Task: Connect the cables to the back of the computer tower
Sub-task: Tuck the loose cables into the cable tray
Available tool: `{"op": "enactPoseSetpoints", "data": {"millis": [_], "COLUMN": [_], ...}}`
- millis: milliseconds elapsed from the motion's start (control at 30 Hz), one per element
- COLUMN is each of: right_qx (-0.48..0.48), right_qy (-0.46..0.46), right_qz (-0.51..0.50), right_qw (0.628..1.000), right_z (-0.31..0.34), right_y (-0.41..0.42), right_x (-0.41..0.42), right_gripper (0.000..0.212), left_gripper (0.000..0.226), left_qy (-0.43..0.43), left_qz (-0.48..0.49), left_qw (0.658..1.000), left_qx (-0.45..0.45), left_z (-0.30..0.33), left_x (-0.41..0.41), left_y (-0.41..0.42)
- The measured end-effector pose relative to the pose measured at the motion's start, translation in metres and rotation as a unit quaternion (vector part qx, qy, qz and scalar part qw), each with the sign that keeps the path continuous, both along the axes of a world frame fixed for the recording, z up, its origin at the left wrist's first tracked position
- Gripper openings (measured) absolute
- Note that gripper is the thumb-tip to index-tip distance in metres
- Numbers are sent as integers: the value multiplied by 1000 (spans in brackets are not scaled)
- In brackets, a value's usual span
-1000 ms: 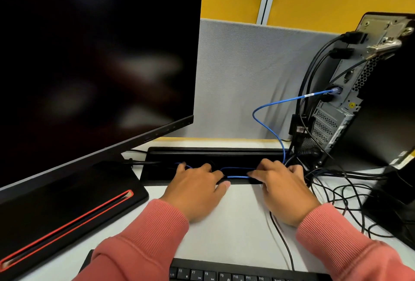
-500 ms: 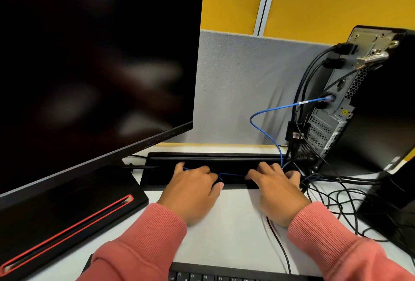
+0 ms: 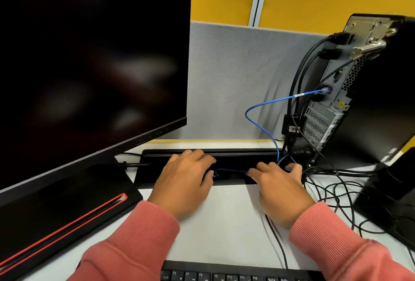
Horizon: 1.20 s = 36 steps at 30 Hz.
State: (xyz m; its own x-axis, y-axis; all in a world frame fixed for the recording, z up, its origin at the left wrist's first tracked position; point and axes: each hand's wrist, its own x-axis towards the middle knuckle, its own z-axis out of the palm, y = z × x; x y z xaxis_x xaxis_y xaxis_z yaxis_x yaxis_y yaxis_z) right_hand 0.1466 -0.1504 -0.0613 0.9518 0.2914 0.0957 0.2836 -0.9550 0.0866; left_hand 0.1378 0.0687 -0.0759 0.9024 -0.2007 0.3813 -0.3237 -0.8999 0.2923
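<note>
Blue cable (image 3: 265, 105), pink sleeves (image 3: 336, 242)

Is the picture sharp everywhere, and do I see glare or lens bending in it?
Head view: the black monitor screen carries soft, blurred pale reflections; wide-angle bending tilts the black computer tower and the monitor's edge; the keys of the black keyboard at the bottom edge look smeared; the blue network cable and both hands, left and right, are fairly sharp; the light is even.

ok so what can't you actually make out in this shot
- Head view: fingertips of the left hand and right hand dip into the black cable tray; their grip on the blue cable is hidden.
- Port labels on the computer tower: too small.
- Keyboard: cut off by the bottom edge.
</note>
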Motion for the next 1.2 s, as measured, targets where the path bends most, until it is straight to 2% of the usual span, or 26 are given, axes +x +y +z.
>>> {"op": "enactPoseSetpoints", "data": {"millis": [267, 400, 667, 933, 1067, 1200], "right_qx": [8, 5, -17, -5, -39, -70], "right_qy": [29, 32, 49, 53, 11, -3], "right_qz": [-2, -3, -5, -10, -24, -49], "right_qw": [1000, 999, 999, 999, 999, 996], "right_z": [7, 6, 9, 9, 3, 1], "right_y": [4, 3, 6, 5, 4, 2], "right_x": [5, 5, 6, 8, 3, 3], "right_gripper": [56, 57, 57, 55, 39, 25], "left_gripper": [50, 63, 74, 74, 71, 72], "left_qy": [1, 13, 7, 9, -14, -27], "left_qz": [5, 13, 90, 95, 80, 67], "left_qw": [1000, 997, 976, 976, 986, 989], "left_qx": [5, 74, 198, 195, 144, 133], "left_z": [1, -2, 1, -3, -8, -11], "left_x": [-3, -1, 32, 46, 46, 45], "left_y": [-1, -2, -7, -10, -1, 0]}}
